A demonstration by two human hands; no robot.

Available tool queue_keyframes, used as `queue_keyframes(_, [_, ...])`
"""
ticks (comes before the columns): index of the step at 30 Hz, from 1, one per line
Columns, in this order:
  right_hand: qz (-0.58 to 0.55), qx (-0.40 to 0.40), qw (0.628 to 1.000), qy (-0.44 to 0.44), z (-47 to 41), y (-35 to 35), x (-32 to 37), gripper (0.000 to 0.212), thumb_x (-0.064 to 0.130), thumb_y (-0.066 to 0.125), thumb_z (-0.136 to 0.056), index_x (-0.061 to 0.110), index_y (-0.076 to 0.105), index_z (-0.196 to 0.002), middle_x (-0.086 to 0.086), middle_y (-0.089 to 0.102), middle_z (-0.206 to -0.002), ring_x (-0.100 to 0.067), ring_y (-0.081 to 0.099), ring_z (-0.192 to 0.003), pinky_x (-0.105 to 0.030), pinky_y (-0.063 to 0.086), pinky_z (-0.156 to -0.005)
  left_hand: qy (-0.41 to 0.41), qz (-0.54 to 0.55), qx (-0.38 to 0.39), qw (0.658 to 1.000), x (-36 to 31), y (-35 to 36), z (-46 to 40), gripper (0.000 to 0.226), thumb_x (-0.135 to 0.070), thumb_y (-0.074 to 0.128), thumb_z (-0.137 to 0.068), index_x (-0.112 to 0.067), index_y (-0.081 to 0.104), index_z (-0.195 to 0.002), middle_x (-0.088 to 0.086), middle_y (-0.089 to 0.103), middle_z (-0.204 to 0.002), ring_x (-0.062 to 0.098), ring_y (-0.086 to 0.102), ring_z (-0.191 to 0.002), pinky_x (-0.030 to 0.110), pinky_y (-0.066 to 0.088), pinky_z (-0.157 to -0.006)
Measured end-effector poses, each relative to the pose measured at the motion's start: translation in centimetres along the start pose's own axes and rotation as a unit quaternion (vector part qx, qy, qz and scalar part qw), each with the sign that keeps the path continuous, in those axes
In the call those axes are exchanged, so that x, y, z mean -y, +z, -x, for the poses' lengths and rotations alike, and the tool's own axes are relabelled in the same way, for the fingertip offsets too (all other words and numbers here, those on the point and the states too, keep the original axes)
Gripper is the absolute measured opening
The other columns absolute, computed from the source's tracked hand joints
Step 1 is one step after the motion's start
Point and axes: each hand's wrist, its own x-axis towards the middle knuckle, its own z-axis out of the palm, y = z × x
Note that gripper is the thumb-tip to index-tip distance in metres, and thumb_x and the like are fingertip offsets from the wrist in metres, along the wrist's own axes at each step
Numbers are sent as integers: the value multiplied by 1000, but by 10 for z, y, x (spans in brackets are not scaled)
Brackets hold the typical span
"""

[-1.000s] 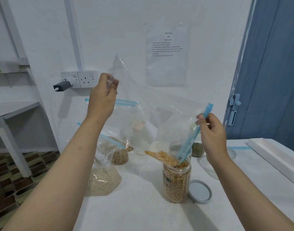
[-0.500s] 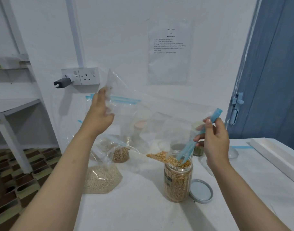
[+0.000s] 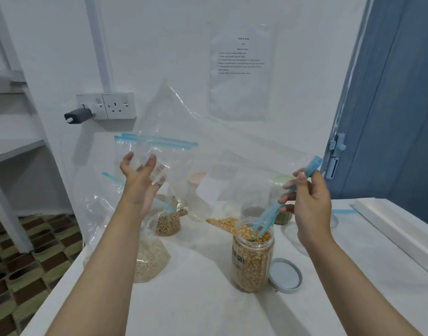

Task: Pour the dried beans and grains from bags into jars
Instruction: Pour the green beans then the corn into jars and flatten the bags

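— Two hands noted: has anything changed since the earlier frame?
— Left hand (image 3: pixel 141 183) has dropped; its fingers (image 3: pixel 150 163), formerly pinched on the bag corner, are now spread open behind the clear bag (image 3: pixel 208 166). Right hand (image 3: pixel 307 202) fingers remain closed on the blue zip strip (image 3: pixel 278 209).
— Surface and room?
— Beans (image 3: pixel 222 223) are held at the jar (image 3: pixel 253 260) mouth on the white surface (image 3: pixel 196 299); lid (image 3: pixel 284 275) just beside. Wall socket (image 3: pixel 116 105), blue door (image 3: pixel 397 117) recorded.

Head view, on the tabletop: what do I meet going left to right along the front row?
Bag of pale grains → open jar of yellow beans → jar lid lying flat → long white tray at the table's right edge.
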Motion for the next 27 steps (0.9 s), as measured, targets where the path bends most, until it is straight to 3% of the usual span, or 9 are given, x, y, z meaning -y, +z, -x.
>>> queue_keyframes(2, [0, 1, 1000, 2, 0, -1, 0, 19, 30, 42, -106, 25, 55, -93, -1, 63, -79, -13, 58, -54, -26, 48, -44, -43, 95, 24, 994, 17, -10, 3, 90, -36, 82, -77, -39, 20, -143, 4, 41, -143, 27, 55, -121, 39, 48, -97])
queue_keyframes(4, [0, 5, 1000, 5, 1, -1, -1, 19, 30, 42, -106, 26, 55, -93, 1, 63, -77, -14, 58, -55, -27, 48, -45, -164, 159, 63, 972, 38, -12, 10, 113, -46, 97, -45, -28, 35, -138, 2, 52, -127, 26, 59, -112, 42, 53, -90])
queue_keyframes(6, [0, 8, 1000, 9, 4, 0, -2, 19, 31, 42, -106, 27, 55, -92, 4, 63, -75, -15, 58, -56, -27, 48, -45, -246, 202, 95, 943, 58, -5, 23, 93, -46, 98, -45, -23, 50, -122, 2, 60, -127, 24, 62, -110, 44, 47, -101])
queue_keyframes(7, [0, 9, 1000, 12, 4, 0, -3, 19, 31, 42, -106, 27, 55, -92, 5, 63, -75, -14, 58, -56, -27, 48, -45, -256, 200, 102, 940, 66, 2, 30, 65, -44, 92, -58, -23, 61, -111, 0, 60, -133, 21, 62, -108, 44, 42, -105])
queue_keyframes(9, [2, 9, 1000, 17, 5, 0, -5, 19, 31, 42, -106, 27, 55, -93, 5, 63, -75, -13, 59, -57, -27, 49, -47, -245, 170, 93, 950, 76, 18, 42, 11, -37, 71, -79, -28, 73, -86, -4, 64, -131, 18, 62, -100, 45, 43, -100])
queue_keyframes(10, [2, 6, 1000, 20, 4, -1, -5, 19, 32, 42, -106, 26, 56, -94, 5, 64, -76, -13, 59, -57, -27, 49, -47, -228, 158, 90, 956, 79, 24, 44, 7, -33, 66, -82, -30, 72, -84, -6, 67, -125, 18, 62, -98, 46, 46, -95])
queue_keyframes(13, [-2, -5, 1000, 27, 2, -4, -4, 19, 34, 42, -105, 23, 56, -98, 5, 64, -76, -13, 60, -58, -26, 50, -48, -182, 160, 104, 965, 74, 36, 40, 8, -26, 61, -88, -31, 57, -91, -6, 69, -108, 18, 69, -93, 49, 52, -90])
queue_keyframes(17, [-12, -19, 999, 44, 0, -12, -4, 19, 32, 41, -106, 19, 54, -102, 3, 64, -79, -8, 60, -56, -23, 52, -48, -148, 132, 126, 972, 65, 50, 36, 11, -21, 53, -98, -32, 51, -98, -5, 68, -100, 17, 70, -88, 47, 51, -89])
queue_keyframes(27, [-24, -29, 997, 62, 4, -24, -7, 15, 29, 40, -107, 17, 49, -105, -5, 62, -90, -8, 58, -59, -22, 51, -46, -132, 103, 161, 973, 52, 71, 37, 16, -23, 55, -99, -30, 49, -111, -2, 68, -107, 22, 67, -96, 53, 49, -97])
